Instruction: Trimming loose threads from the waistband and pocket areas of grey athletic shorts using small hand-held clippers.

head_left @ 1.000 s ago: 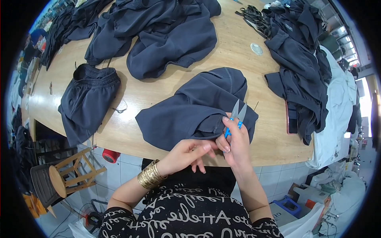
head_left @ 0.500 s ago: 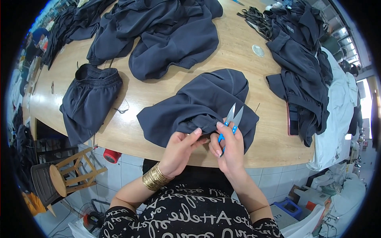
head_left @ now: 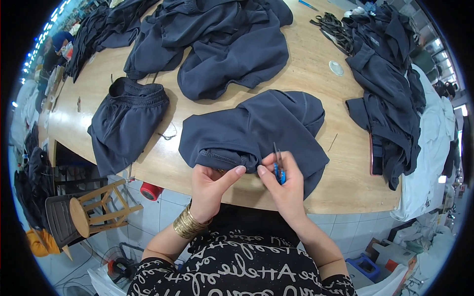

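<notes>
Two hands work at the near edge of a dark navy garment point(head_left: 279, 123), which spreads across the worktop point(head_left: 358, 185) from eleven to two o'clock of them. The left hand's point(head_left: 212, 190) grip is closed on the turned-in, stitched edge. At its three o'clock, the right hand's point(head_left: 284, 185) grip curls round blue-handled snips point(head_left: 280, 175), slim blades pointing to twelve; whether it also pinches cloth, one cannot tell. The fabric looks smooth and matte, falling in soft folds. At ten o'clock sits a smaller garment point(head_left: 129, 123) with a gathered waistband; at eleven, a rumpled dark heap point(head_left: 232, 54); towards two, a round pale disc point(head_left: 336, 68). The worktop is pale wood-grain.
</notes>
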### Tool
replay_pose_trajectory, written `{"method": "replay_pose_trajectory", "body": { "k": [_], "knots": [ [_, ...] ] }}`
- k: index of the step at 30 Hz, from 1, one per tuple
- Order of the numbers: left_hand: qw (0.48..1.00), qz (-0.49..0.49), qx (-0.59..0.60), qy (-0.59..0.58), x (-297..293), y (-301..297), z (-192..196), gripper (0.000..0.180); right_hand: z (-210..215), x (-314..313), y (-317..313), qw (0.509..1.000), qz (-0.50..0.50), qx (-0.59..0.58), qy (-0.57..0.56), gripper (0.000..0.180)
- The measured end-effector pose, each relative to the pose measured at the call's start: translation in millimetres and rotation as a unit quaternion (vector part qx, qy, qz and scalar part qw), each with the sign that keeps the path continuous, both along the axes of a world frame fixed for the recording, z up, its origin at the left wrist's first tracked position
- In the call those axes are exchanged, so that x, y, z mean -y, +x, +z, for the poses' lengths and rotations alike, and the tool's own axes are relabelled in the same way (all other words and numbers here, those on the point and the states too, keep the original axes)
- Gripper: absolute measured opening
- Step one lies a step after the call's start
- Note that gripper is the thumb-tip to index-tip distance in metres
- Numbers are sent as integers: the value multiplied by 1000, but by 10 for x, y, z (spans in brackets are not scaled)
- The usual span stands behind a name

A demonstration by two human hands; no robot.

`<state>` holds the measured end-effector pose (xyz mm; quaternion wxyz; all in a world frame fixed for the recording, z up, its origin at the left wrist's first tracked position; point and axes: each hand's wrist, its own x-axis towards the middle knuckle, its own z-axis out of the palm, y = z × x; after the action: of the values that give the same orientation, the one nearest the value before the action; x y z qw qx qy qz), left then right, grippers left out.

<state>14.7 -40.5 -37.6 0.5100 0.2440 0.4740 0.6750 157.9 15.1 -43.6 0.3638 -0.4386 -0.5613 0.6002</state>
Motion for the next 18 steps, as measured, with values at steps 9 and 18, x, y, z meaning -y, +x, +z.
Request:
{"method": "replay_pose_trajectory", "body": {
  "k": [9, 18],
  "knots": [
    [998, -57, 4, 33, 53, -100, 61, 30, 46, -99, -87, 994, 97, 34, 24, 12],
    [999, -25, 31, 6, 28, -88, 9, 30, 79, -144, 90, 986, 63, 113, 110, 23]
  ]
}}
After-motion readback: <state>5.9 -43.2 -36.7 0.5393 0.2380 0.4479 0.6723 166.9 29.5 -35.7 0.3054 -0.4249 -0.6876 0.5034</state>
